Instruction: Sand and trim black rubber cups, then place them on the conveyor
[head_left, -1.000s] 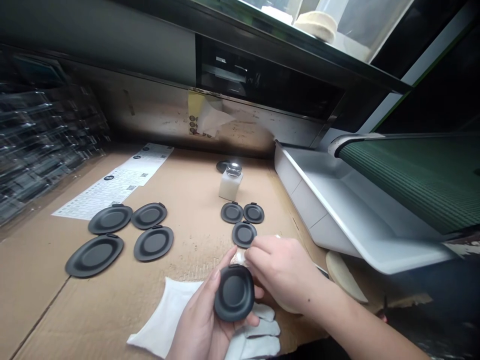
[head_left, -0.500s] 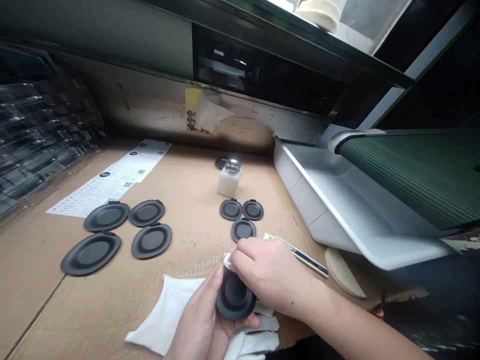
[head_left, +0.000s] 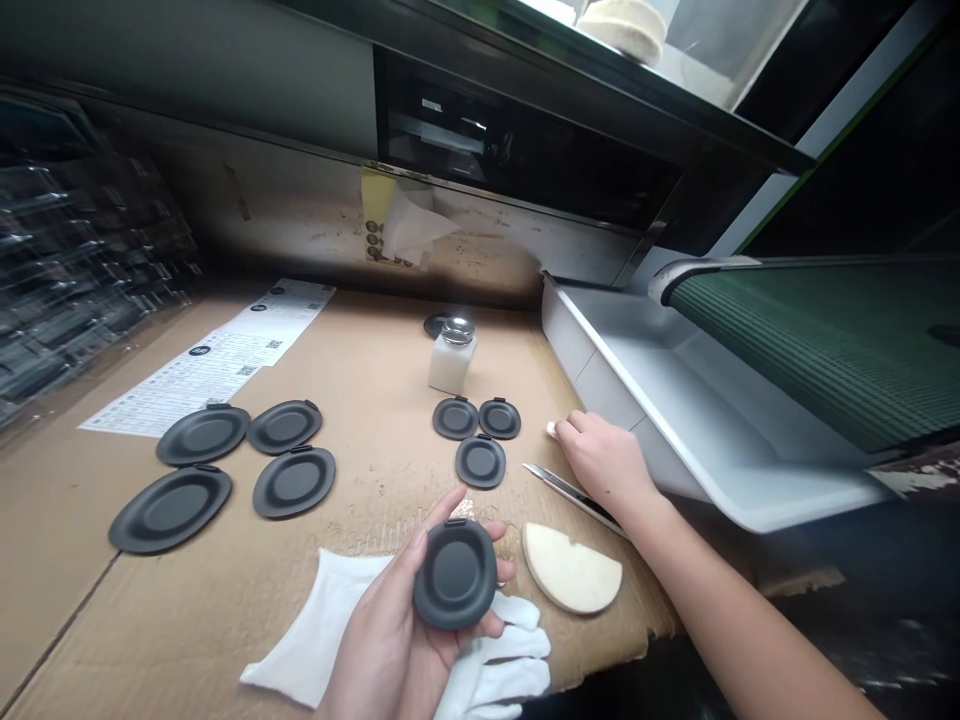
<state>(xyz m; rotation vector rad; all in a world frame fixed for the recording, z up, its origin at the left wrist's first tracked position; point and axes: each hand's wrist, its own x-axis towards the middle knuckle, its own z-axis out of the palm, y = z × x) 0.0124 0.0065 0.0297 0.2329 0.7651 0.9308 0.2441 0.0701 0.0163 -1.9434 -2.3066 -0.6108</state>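
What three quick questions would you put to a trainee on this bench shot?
1. What does the left hand hold?
2. True or false: the white pump bottle stands on the cardboard.
3. Which lies nearer the right hand: A the white pump bottle, or B the utility knife?

Key: 1 a black oval disc; 2 true; 3 B.

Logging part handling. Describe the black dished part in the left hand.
The black dished part is a matte rounded-square moulding, plastic-looking, with a raised rim, recessed round centre and small tab on its far edge. It lies face up in the left hand, fingers beneath it, above a white cloth.
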